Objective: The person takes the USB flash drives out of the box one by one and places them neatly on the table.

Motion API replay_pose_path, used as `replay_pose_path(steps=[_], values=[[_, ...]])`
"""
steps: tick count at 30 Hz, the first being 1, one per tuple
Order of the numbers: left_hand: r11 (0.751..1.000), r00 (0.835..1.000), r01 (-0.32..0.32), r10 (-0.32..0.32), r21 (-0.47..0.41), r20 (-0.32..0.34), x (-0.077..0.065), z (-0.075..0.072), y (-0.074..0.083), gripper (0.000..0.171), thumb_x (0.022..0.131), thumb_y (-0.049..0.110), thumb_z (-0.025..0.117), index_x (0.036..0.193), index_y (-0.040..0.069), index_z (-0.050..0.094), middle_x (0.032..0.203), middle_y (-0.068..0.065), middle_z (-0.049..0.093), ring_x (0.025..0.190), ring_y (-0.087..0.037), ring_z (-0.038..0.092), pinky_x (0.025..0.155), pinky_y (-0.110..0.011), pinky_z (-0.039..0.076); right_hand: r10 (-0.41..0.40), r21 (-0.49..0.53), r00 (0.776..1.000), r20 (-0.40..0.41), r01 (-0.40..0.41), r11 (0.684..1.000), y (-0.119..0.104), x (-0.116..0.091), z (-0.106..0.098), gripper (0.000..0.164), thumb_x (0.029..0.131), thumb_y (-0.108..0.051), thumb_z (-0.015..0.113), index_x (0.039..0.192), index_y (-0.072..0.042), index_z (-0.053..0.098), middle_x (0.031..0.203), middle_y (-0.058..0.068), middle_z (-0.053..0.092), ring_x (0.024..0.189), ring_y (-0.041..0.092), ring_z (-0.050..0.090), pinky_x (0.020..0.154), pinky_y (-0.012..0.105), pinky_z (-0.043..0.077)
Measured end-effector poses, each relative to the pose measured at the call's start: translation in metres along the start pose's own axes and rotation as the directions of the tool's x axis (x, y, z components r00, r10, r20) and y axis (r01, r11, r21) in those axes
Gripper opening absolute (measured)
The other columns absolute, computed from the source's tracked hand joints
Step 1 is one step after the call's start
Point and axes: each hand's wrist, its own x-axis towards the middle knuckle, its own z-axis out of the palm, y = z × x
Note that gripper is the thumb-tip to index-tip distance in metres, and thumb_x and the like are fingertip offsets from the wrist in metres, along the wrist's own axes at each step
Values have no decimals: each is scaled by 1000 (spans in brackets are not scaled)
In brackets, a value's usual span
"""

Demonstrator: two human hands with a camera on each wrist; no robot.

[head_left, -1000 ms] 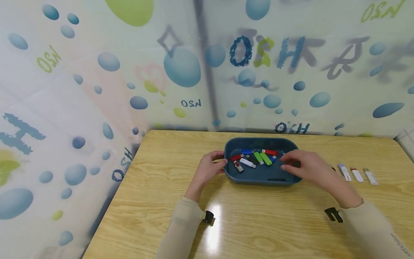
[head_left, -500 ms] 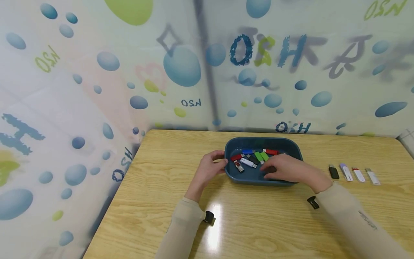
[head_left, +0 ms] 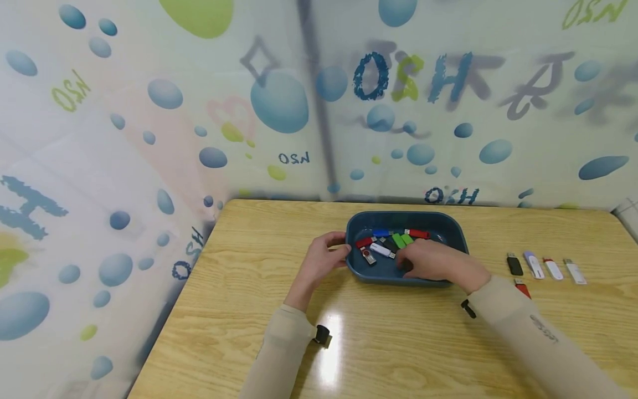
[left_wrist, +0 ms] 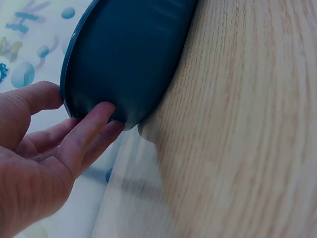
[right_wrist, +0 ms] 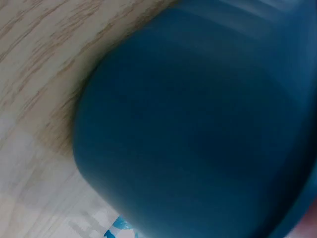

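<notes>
A dark blue plastic tray (head_left: 379,277) stands on the table, holding several USB flash drives. My left hand (head_left: 323,257) grips the tray's left end; in the left wrist view its fingers (left_wrist: 89,131) lie against the tray's outer wall. My right hand (head_left: 433,260) reaches down inside the tray, fingertips bent close to a white flash drive (head_left: 381,250). Something dark shows under those fingertips, but whether they pinch it is hidden. Around them lie green flash drives (head_left: 399,240), a red one (head_left: 416,233), a blue one (head_left: 381,233) and a silver-and-red swivel one (head_left: 368,256).
Right of the tray, a row on the table has a black flash drive (head_left: 514,265), a white-and-purple one (head_left: 534,265), a white-and-red one (head_left: 552,269) and a white one (head_left: 575,272). A red one (head_left: 521,287) lies nearer, partly behind the sleeve.
My right hand has moved left and deeper into the tray, covering part of the green drives. The black and red drives on the table have come out from behind the arm. My left hand stays put.
</notes>
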Motion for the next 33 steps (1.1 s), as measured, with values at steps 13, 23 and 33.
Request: replay_pose_path(steps=[13, 23, 33], values=[[1000, 1000, -5, 5, 8, -5, 0, 1, 0, 40, 100, 9, 64, 138, -5, 60, 134, -24, 62, 106, -32, 70, 83, -38, 64, 92, -42, 996, 3, -91, 995, 4, -9, -8, 21, 91, -25, 82, 84, -18, 64, 75, -6, 56, 68, 12, 50, 62, 28, 41], [1000, 1000, 7, -7, 8, -8, 0, 0, 0, 40, 100, 8, 63, 138, -5, 60, 134, -23, 62, 105, -31, 71, 82, -36, 64, 121, -101, 992, 21, -118, 988, 4, -23, -12, 21, 89, -20, 83, 87, -11, 65, 76, -3, 58, 67, 14, 51, 62, 30, 47], [1000, 1000, -4, 4, 7, -6, 1, 1, 0, 39, 100, 8, 63, 137, -5, 60, 133, -23, 62, 105, -32, 71, 82, -36, 64, 140, -60, 990, 34, -138, 989, 11, -22, -10, 20, 93, -23, 80, 86, -13, 63, 76, -3, 56, 65, 13, 50, 60, 28, 42]])
